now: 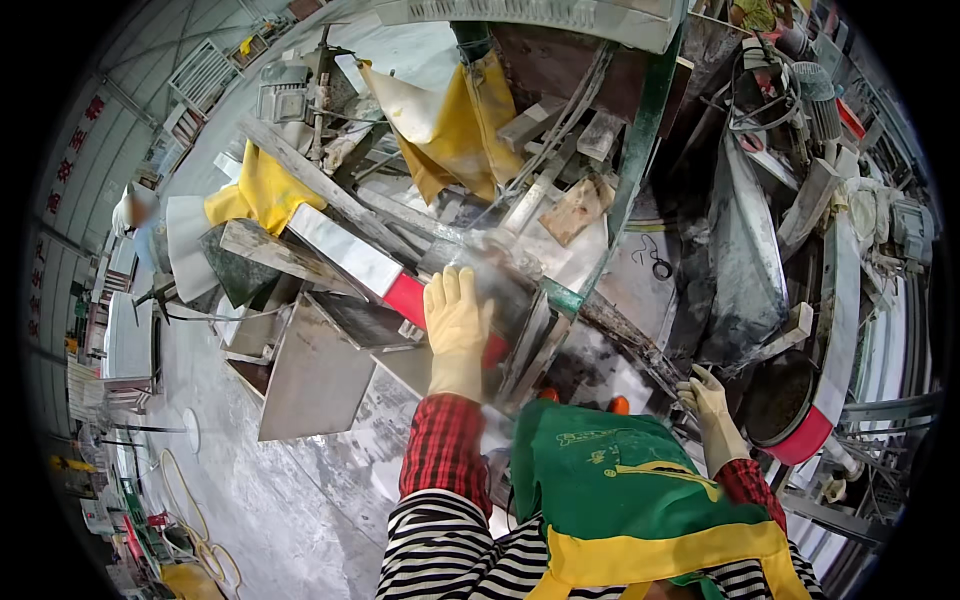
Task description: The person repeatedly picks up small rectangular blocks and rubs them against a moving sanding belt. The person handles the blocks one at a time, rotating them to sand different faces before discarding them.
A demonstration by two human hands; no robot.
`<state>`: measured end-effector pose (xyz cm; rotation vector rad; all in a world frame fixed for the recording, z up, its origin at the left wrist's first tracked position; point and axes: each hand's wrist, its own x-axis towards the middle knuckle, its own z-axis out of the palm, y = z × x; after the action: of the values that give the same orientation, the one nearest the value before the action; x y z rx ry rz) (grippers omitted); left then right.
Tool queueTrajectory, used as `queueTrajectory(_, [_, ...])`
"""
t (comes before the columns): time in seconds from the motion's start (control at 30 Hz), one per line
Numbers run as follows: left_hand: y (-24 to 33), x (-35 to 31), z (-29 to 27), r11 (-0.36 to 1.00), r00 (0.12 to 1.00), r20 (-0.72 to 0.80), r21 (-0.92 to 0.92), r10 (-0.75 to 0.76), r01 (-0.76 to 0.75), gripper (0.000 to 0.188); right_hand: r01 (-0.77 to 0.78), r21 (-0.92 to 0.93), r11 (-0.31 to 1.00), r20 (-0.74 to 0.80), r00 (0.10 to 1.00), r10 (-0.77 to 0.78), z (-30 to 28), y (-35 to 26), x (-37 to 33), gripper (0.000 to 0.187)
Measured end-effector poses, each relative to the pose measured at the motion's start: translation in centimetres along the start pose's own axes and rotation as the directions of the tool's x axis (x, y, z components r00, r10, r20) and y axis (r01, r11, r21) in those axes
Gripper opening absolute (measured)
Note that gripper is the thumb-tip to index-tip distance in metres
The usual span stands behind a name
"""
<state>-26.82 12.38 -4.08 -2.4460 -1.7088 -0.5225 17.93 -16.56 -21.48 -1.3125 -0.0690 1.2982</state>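
Left glove: the left hand (457,310) lies palm down over a red band (405,299), beside a blurred dark piece (510,293); the red shows on both sides of the glove, so it probably runs beneath.
Left grip: fingers stretched out and close together, not curled round anything I can see; laid flat like that, I'd judge, to steady or press rather than to lift.
Right glove: the right hand (710,405) is down by the near end of a long dark bar (635,335), fingers bent; whether its grip is clamped on the bar or merely beside it, I cannot tell.
Bar: one, slanting from the foot of a green post (632,175) toward the right hand, perhaps kept low for easy reach.
White slab: one long pale slab (345,248), sloping down to the red band and seemingly propped by the scrap around it.
Yellow cloths: two clear heaps, one cloth (265,190) slumped at the slab's upper end, one larger sheet (450,135) draped farther back, maybe as a cover.
Grey panel: one big panel (315,370) leaning at the left, its edge toward the floor.
Tub: one round tub (803,438) with a red wall, just beside the right hand.
Orange toes: two shoe tips (620,405) poking out beyond one green apron (620,455).
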Motion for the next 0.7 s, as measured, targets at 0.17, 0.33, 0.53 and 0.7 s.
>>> queueTrajectory(0.17, [0.6,0.1,-0.5,1.000,1.000,0.009,-0.019,0.004,-0.004,0.070,-0.050,-0.052,0.997,0.040,0.998,0.052,-5.7,2.4,0.2,0.059])
queueTrajectory(0.33, [0.9,-0.2,-0.6,1.000,1.000,0.030,-0.011,-0.004,0.005,0.070,-0.139,-0.168,0.976,-0.276,0.957,0.089,-10.1,3.2,-5.0,0.058])
queueTrajectory(0.53, [1.2,-0.8,0.5,0.999,1.000,0.020,0.044,0.002,-0.003,0.071,-0.190,-0.044,0.981,-0.377,0.912,0.160,-11.1,3.2,-8.9,0.052])
queueTrajectory(0.7, [1.8,-0.8,0.7,0.997,0.997,0.070,0.070,0.015,-0.020,0.073,-0.213,-0.202,0.956,-0.388,0.914,0.121,-10.8,4.5,-8.0,0.058])
